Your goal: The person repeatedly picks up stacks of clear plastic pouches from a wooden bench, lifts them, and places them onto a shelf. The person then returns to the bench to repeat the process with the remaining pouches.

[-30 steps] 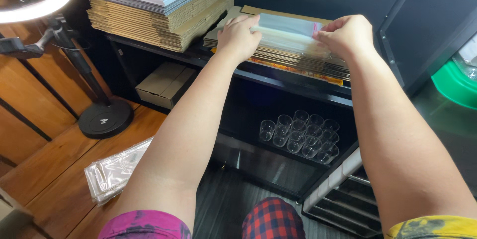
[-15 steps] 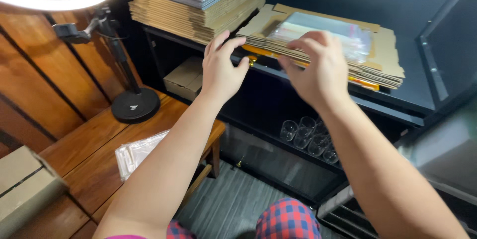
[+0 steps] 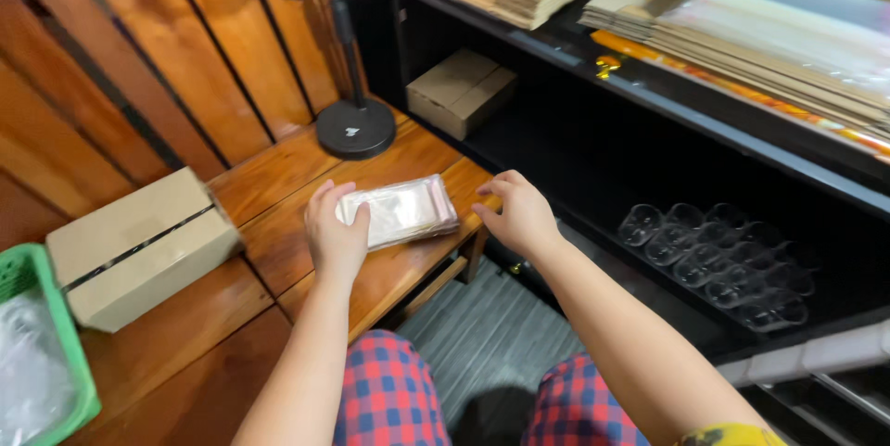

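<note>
A stack of clear plastic bags [image 3: 403,210] lies on a low wooden bench [image 3: 278,251]. My left hand [image 3: 336,231] rests on the stack's left end, fingers curled over its edge. My right hand [image 3: 517,211] hovers at the stack's right end, fingers spread, just touching or nearly touching the bench edge; I cannot tell whether it grips anything.
A taped cardboard box [image 3: 139,247] and a green basket [image 3: 44,353] sit to the left. A black lamp-stand base [image 3: 355,128] stands behind the bags. A dark shelf unit holds flattened cardboard [image 3: 742,29], a small box [image 3: 461,91] and several clear plastic cups [image 3: 718,261].
Both hands came down from the flattened cardboard on the upper shelf to the stack of plastic bags on the bench. The view tilted down and left.
</note>
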